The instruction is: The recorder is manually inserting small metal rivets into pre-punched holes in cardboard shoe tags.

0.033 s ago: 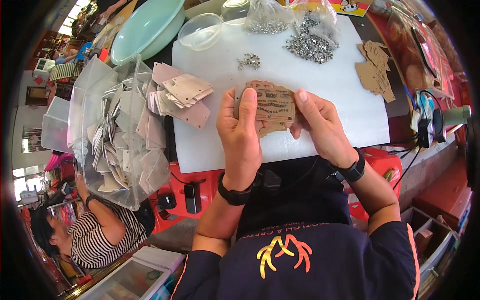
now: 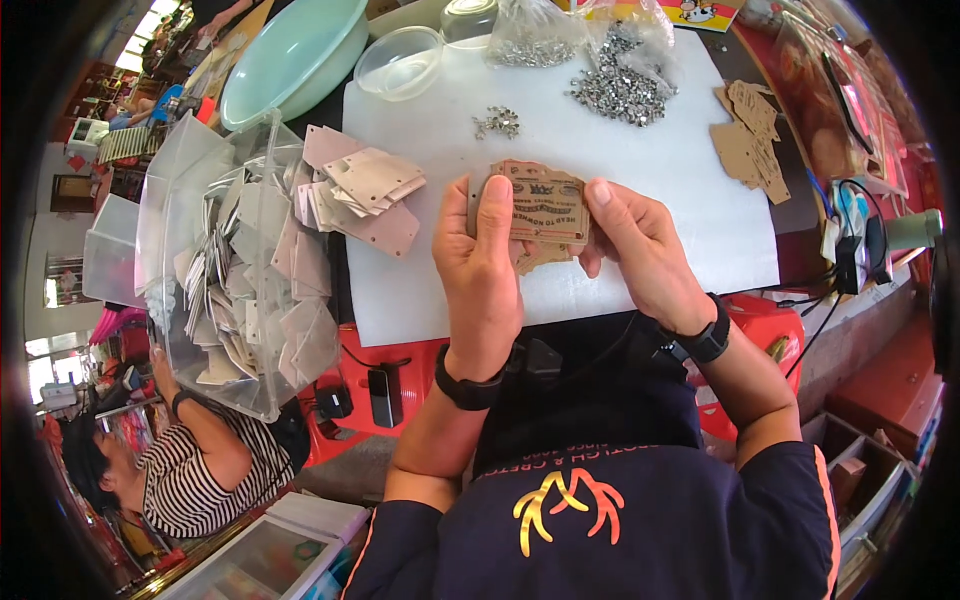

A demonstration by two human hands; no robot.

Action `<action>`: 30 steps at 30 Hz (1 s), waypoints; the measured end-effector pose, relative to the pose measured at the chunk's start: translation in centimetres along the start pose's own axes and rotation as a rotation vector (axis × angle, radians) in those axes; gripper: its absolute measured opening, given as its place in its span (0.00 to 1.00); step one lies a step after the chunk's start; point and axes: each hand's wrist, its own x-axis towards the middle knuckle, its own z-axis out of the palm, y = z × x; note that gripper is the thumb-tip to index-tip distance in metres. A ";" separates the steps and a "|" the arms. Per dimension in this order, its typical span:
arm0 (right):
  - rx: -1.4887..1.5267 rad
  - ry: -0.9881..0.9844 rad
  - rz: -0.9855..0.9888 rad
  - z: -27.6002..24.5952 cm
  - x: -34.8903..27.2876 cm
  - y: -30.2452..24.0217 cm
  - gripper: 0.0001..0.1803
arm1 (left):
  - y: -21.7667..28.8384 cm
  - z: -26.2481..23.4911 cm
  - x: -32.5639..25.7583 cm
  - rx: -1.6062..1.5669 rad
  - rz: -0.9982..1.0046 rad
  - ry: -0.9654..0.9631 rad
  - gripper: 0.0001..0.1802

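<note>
Both hands hold a small stack of brown printed card tags [image 2: 548, 212] with ragged upper edges, above the white board [image 2: 420, 290]. My left hand [image 2: 482, 265] grips the stack's left side, thumb flat on its face. My right hand [image 2: 648, 245] pinches the right edge between thumb and fingers. More brown card [image 2: 540, 258] shows beneath the stack; how many there are cannot be told. Beyond my hands lies a small pile of shiny metal pieces [image 2: 498, 123]. Left of them, pale greyish cards with holes [image 2: 365, 185] lie in an overlapping heap.
A clear plastic bin [image 2: 270, 375] full of pale cards stands left. Behind are a green basin [image 2: 290, 60], a clear bowl [image 2: 398, 65] and a large metal-piece heap [image 2: 625, 85] spilling from a bag. Brown tags [image 2: 750, 140] lie right. A person in stripes [image 2: 205, 465] sits left.
</note>
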 end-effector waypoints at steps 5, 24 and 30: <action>-0.092 -0.021 -0.009 -0.5 0.4 0.0 0.20 | 0.1 0.4 0.3 -0.029 0.028 -0.011 0.10; -0.450 0.039 -0.222 0.0 0.9 -1.5 0.20 | 1.7 1.2 0.1 0.181 0.307 -0.016 0.09; -0.647 -0.109 -0.211 -1.4 1.5 -2.7 0.17 | 0.7 -1.2 0.5 0.127 0.149 0.008 0.09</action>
